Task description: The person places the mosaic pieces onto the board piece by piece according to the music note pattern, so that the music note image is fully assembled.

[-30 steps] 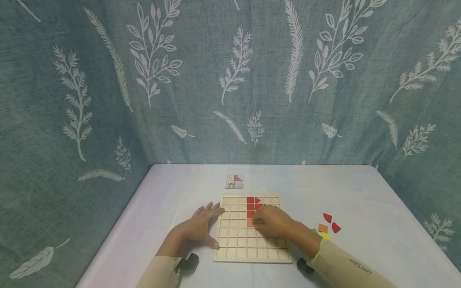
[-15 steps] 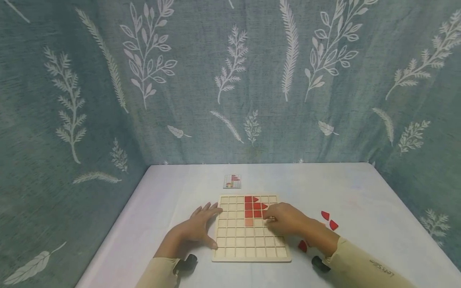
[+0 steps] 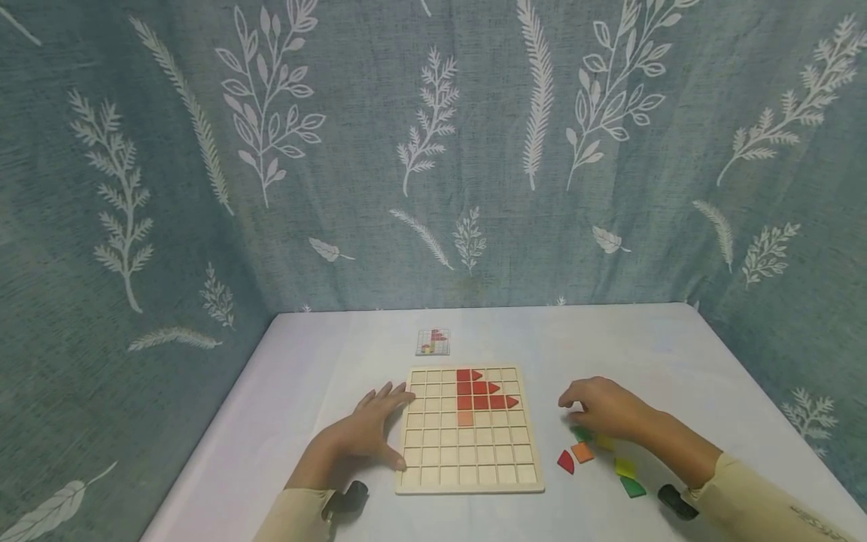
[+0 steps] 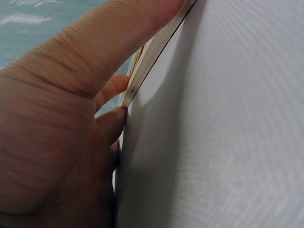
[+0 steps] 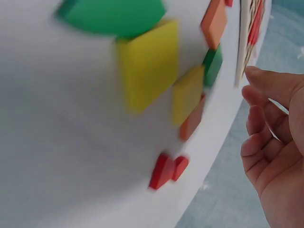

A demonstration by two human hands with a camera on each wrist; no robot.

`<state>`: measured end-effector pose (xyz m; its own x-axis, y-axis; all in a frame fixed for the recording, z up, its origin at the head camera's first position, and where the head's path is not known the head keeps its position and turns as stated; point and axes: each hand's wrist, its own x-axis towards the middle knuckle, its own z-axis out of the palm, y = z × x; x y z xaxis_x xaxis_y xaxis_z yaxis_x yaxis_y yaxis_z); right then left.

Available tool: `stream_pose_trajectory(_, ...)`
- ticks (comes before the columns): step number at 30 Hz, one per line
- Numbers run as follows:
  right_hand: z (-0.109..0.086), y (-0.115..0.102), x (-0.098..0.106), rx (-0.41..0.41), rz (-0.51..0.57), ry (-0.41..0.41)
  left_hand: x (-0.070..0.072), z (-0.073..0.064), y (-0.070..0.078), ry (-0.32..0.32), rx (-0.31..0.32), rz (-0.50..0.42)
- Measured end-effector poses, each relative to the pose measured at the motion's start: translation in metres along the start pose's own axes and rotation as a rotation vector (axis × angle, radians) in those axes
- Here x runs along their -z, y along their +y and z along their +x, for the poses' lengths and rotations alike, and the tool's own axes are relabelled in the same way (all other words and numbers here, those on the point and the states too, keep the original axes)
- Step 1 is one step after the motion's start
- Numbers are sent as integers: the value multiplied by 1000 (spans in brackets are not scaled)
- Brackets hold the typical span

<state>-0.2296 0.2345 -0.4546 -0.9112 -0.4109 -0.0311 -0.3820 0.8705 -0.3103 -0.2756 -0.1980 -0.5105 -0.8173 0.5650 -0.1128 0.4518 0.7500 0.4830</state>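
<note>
A pale wooden grid board (image 3: 440, 456) lies flat on the table. My left hand (image 3: 366, 430) rests along its left edge with spread fingers; in the left wrist view the thumb (image 4: 128, 28) touches the board's side. Three rows of red pieces (image 3: 482, 402), each with a pointed right end, fill cells in its upper part, above an orange square (image 3: 464, 418). Right of the board, my right hand (image 3: 609, 406) hovers over loose pieces, its fingers loosely bent and holding nothing visible. Beneath and near it lie yellow squares (image 5: 149, 66), green pieces (image 5: 114, 16), orange squares (image 3: 582, 452) and red pieces (image 3: 566, 461).
A small pattern card (image 3: 433, 342) with a coloured grid picture lies behind the board. The white-covered table (image 3: 325, 354) meets a blue-green leaf-patterned curtain (image 3: 379, 263) at the back and sides.
My right hand has left the board and moved right, above the loose pieces. A red pointed piece now shows at the third row's right end. My left hand stays on the edge.
</note>
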Motion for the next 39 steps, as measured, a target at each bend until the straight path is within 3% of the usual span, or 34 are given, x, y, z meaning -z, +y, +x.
stream_pose_trajectory(7,-16,16,6,-17,28,-15,1,-3,2,2,6,-19)
stream_pose_trajectory(16,-21,18,-5,-141,129,-103,-2,-5,0,0,0,-37)
stream_pose_trajectory(21,-20,16,-11,-107,79,-138,-5,-4,1,-3,-12,-38)
stream_pose_trajectory(25,-19,14,-12,-75,21,-122,-4,-3,3,-2,-12,-31)
stream_pose_trajectory(29,-15,11,-10,-89,22,-95,-3,-3,5,-3,-13,-30)
stream_pose_trajectory(34,-6,7,-11,-45,13,-39,1,-3,7,-6,-17,-30)
stream_pose_trajectory(39,4,-8,-18,-43,34,-16,4,-5,5,-3,-12,-15)
